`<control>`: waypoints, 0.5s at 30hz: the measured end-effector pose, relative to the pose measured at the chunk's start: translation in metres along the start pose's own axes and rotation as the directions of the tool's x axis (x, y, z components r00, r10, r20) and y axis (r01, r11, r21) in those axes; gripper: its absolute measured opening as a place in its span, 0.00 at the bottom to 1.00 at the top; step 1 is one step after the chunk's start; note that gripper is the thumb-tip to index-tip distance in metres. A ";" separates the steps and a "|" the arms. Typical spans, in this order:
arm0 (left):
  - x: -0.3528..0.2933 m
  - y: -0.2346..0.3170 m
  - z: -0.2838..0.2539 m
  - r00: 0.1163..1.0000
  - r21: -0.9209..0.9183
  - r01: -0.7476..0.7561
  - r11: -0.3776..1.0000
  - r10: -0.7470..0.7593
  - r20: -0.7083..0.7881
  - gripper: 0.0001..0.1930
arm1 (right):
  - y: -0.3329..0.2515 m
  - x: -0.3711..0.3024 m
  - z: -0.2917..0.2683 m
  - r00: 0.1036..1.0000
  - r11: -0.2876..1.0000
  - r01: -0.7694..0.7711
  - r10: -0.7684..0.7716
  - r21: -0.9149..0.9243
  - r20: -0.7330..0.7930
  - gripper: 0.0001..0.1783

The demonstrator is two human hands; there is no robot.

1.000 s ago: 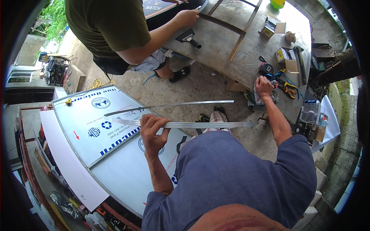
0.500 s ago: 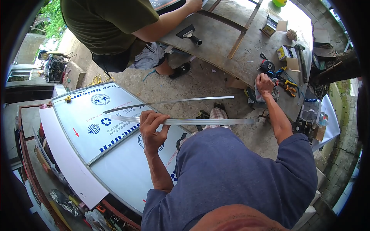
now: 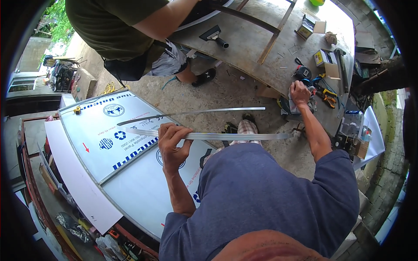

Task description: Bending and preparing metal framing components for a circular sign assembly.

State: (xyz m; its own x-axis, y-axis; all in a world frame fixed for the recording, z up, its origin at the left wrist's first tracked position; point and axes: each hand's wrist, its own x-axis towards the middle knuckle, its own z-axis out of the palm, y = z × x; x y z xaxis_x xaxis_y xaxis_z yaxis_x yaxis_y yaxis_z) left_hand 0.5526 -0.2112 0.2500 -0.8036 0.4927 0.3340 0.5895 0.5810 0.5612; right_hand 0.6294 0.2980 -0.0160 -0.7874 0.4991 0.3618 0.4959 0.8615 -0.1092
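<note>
My left hand is closed round a bundle of long, flat silver metal strips, pinched near their left end. The strips run level to the right across my lap, their far ends near the table's edge. Beyond them a separate thin metal strip reaches from over the blue-and-white panel out above the floor. At the table's near corner my right hand has its fingers bent down onto a grey cloth-like bundle. What lies under those fingers is hidden.
On the table are a squeegee, a tape measure, pliers, small open boxes and a dark frame. A co-worker in a dark green shirt stands at its left side. Tools and bags fill the lower left.
The co-worker's arm has moved up and away, and the dark object with lettering beside it now shows a black surface and pale rim. My two hands have hardly moved.
</note>
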 end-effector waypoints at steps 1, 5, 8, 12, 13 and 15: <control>0.000 0.000 0.000 1.000 0.000 0.000 1.000 0.000 0.001 0.17 | 0.000 0.000 0.000 1.000 1.000 -0.002 0.002 0.001 0.006 0.12; -0.001 -0.001 0.000 1.000 0.000 -0.006 1.000 0.006 0.002 0.17 | 0.001 0.000 0.001 1.000 1.000 -0.005 0.005 0.001 0.003 0.12; 0.000 -0.001 0.000 1.000 0.002 -0.005 1.000 0.005 0.006 0.17 | 0.001 0.001 0.001 1.000 1.000 0.000 0.000 0.014 -0.005 0.11; 0.000 -0.001 -0.001 1.000 0.004 -0.007 1.000 0.007 0.004 0.17 | -0.001 0.000 -0.001 1.000 1.000 -0.003 0.003 0.016 -0.006 0.12; 0.000 -0.001 -0.001 1.000 0.003 -0.007 1.000 0.007 0.004 0.17 | -0.001 0.000 -0.002 1.000 1.000 -0.008 0.008 0.010 -0.003 0.12; 0.000 -0.001 0.000 1.000 0.007 -0.002 1.000 0.002 0.001 0.17 | -0.002 0.000 -0.003 1.000 1.000 -0.012 0.012 0.002 0.000 0.12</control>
State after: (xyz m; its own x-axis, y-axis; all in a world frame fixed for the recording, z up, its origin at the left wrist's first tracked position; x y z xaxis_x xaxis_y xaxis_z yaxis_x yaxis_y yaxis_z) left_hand 0.5522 -0.2121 0.2497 -0.8020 0.4946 0.3349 0.5920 0.5840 0.5554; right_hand 0.6295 0.2963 -0.0133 -0.7811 0.5097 0.3606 0.5047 0.8555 -0.1159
